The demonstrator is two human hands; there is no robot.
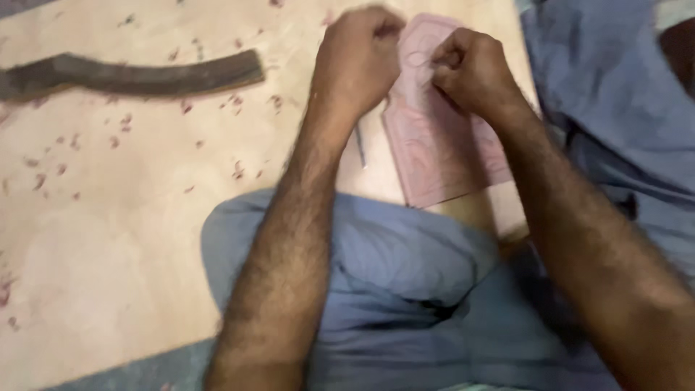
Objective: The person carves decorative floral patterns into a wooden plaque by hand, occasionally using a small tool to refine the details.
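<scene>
A flat pinkish carved panel lies on a pale wooden board in front of my knees. My left hand is fisted at the panel's upper left edge, next to a thin metal tool whose shaft shows below the wrist. My right hand is curled tight over the panel's upper part, fingertips pressed to its surface. What sits inside either fist is hidden. The picture is blurred.
A long dark curved strip lies across the board at the upper left. Small reddish shavings are scattered over the board. My legs in blue-grey cloth fill the lower middle and right.
</scene>
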